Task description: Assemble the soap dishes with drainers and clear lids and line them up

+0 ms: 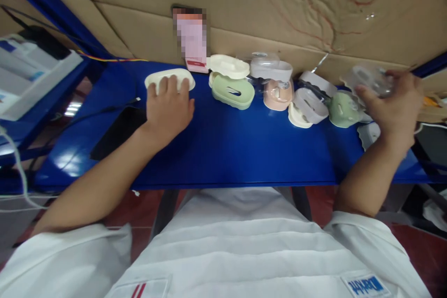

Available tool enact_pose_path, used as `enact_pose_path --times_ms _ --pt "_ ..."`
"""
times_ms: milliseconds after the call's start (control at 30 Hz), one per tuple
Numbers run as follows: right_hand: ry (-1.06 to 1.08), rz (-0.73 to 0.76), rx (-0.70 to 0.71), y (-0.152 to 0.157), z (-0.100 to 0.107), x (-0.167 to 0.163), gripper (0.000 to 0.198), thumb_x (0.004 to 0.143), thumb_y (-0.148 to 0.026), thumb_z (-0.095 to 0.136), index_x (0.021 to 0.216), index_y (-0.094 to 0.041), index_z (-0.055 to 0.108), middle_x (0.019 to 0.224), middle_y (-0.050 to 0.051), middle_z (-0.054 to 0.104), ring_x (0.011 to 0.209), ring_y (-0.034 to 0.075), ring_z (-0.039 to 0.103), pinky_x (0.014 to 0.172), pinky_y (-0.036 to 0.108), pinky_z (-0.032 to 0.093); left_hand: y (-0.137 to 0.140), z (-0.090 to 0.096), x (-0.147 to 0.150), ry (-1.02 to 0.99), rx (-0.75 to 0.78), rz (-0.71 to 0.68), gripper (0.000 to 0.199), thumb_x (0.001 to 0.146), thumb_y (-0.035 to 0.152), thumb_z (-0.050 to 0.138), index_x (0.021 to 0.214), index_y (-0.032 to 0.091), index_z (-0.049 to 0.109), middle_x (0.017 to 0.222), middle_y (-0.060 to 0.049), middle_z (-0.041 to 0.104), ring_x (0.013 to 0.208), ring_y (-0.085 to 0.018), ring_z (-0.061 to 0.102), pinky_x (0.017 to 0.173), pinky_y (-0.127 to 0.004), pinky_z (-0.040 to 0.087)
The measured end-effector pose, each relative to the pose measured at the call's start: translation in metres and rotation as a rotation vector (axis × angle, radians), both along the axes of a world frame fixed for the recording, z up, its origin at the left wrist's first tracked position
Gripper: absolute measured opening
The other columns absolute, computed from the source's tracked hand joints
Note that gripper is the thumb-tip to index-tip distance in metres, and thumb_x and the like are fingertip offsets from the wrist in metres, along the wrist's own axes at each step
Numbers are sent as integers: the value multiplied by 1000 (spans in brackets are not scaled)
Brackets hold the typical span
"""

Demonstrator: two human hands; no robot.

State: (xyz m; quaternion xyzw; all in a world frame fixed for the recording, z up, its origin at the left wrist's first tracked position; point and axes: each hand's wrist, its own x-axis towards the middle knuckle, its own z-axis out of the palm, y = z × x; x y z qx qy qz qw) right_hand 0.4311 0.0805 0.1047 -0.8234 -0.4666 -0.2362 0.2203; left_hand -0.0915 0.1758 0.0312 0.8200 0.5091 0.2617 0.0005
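My left hand (170, 111) rests on a cream oval dish (150, 77), its fingers spread over it and its thumb off to the side. At the right, my right hand (398, 102) grips a clear plastic cover (372, 79) between thumb and fingers, raised above the row of dishes. Just beneath it sits a green dish with a clear cover (344, 109). Partly behind my right forearm lies a pale grey dish part (369, 135). The row also holds a green slotted tray (233, 93), a cream tray (229, 66), a peach covered dish (278, 95) and a grey slotted tray (310, 104).
The blue table (244, 149) ends in front of my lap. A phone with a pixelated screen (192, 39) leans on the cardboard wall (240, 14). A black flat device (117, 132) lies under my left forearm. A white box (38, 74) stands at left.
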Motion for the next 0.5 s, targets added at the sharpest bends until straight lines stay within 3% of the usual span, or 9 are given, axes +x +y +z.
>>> enact_pose_path --times_ms 100,233,433,500 --pt "93 -134 -109 3 -9 2 74 79 -36 97 144 -19 66 151 24 59 137 38 63 113 53 49 5 -3 -4 59 -95 24 54 104 55 48 143 20 58 141 -17 69 143 -46 56 121 -71 34" --pt "146 -190 -97 4 -11 -3 65 91 -46 86 149 -25 66 153 21 57 134 37 64 110 56 50 -5 5 0 194 -217 56 48 106 53 40 125 17 64 135 -18 67 134 -51 59 105 -72 45" --pt "189 -250 -218 9 -15 -6 78 89 -51 88 153 -17 58 158 30 46 141 41 58 110 53 45 -13 -3 -1 -12 -99 -118 47 106 58 41 109 20 70 106 -12 73 134 -44 63 98 -57 46" --pt "244 -215 -318 6 -17 -3 92 84 -49 93 158 -16 50 160 31 42 141 41 58 110 52 46 -19 -2 2 42 -110 -96 45 107 54 39 112 21 70 106 -13 73 128 -43 67 94 -55 49"
